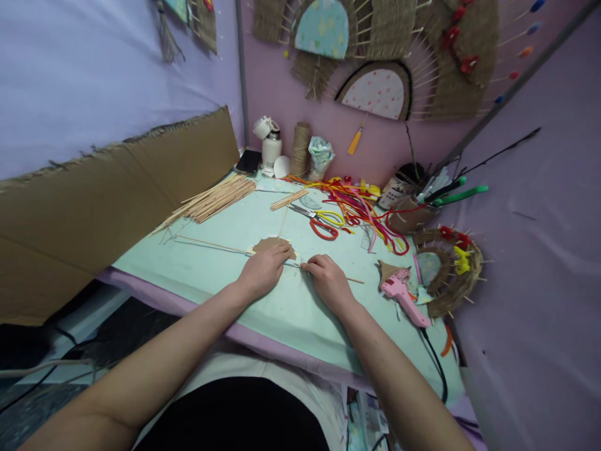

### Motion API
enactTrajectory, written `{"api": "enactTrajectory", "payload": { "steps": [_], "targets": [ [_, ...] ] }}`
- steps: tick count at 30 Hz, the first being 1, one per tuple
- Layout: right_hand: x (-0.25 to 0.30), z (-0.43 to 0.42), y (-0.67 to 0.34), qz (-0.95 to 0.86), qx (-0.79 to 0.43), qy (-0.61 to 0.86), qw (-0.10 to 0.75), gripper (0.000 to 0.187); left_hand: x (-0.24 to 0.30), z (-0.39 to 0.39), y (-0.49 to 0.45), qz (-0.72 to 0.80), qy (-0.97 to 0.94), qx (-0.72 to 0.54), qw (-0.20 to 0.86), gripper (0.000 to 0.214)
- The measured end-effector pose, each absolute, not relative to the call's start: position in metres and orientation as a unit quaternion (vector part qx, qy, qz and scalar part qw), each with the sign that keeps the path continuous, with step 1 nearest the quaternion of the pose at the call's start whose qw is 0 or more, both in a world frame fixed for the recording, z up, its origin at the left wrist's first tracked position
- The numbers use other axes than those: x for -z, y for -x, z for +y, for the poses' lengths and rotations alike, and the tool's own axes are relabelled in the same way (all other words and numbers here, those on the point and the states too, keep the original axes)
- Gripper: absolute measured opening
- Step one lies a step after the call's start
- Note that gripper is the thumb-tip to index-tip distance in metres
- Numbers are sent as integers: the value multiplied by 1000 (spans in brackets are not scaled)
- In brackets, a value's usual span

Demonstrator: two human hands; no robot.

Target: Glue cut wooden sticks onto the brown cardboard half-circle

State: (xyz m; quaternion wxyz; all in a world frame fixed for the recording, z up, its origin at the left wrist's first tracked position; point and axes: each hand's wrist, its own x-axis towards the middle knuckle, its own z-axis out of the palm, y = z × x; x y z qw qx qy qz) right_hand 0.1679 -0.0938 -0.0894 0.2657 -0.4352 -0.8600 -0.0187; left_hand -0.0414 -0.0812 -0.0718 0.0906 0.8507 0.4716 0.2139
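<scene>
A small brown cardboard half-circle (268,246) with pale marks along its curved edge lies on the table. My left hand (265,270) presses down on it, fingers together and bent over its lower side. Just to the right, my right hand (327,280) is closed, thumb and fingers pinching a thin wooden stick (355,280) by the straight edge; the stick's end shows past the hand. One thin stick (283,224) sticks up from the curved edge. Two more thin sticks (211,244) reach out to the left. My fingers hide the stick's inner end.
Behind lie a pile of wooden sticks (220,199), scissors (317,216) and coloured pipe cleaners (361,210). At right are a pink glue gun (404,300) with its cord and a decorated round piece (451,269). A cardboard panel (141,194) stands along the left side.
</scene>
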Motion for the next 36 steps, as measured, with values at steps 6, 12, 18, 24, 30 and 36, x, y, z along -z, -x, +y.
{"api": "enactTrajectory", "payload": {
  "steps": [6,12,18,24,30,36],
  "targets": [
    [89,-94,-167,-860,10,435,268,23,73,-81,42,472,-849,-219,94,45],
    [89,-94,-167,-858,13,437,270,25,75,-81,42,467,-849,-228,88,46],
    [90,-94,-167,-858,18,434,274,25,75,-80,42,468,-851,-223,87,45],
    [89,-96,-168,-858,10,434,275,26,76,-81,42,474,-846,-227,91,48],
    [78,-101,-166,-852,-14,435,291,29,74,-82,42,475,-849,-215,89,47],
    [73,-104,-166,-844,-10,446,298,26,76,-84,42,463,-856,-217,76,46]
  ]
}}
